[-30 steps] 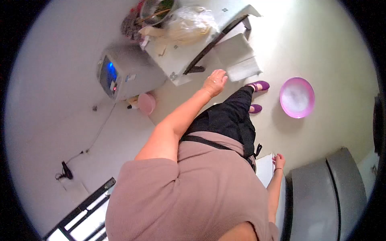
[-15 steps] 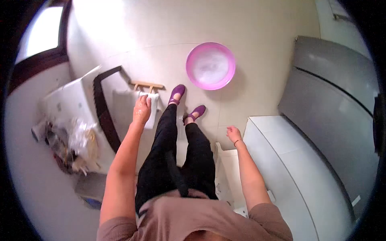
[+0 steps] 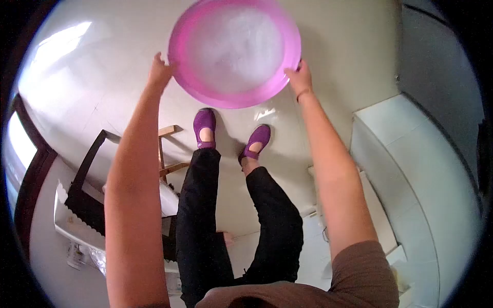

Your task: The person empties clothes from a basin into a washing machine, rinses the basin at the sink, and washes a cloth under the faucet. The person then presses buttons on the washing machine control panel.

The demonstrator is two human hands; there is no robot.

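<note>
A round pink basin [image 3: 179,61] is in front of me at the top of the view, with whitish, sudsy liquid [image 3: 236,49] in it. My left hand [image 3: 160,72] is closed at the basin's left rim, its thumb side against the edge. On the right side of the rim, my right hand [image 3: 301,78] grips with its thumb over the edge and the other fingers partly hidden. The basin looks level. Whether its base touches the floor, I cannot tell.
My purple shoes [image 3: 204,120] stand on the pale tiled floor [image 3: 328,118], close to the basin. At left are a wooden rack [image 3: 167,131] and a dark-edged white piece of furniture [image 3: 84,205]. A white tiled ledge [image 3: 395,123] and a grey cabinet-like body [image 3: 441,72] line the right.
Both hands have moved forward to the basin and taken hold of its rim on either side. The basin appears much larger and nearer. My view has shifted and leaned forward.
</note>
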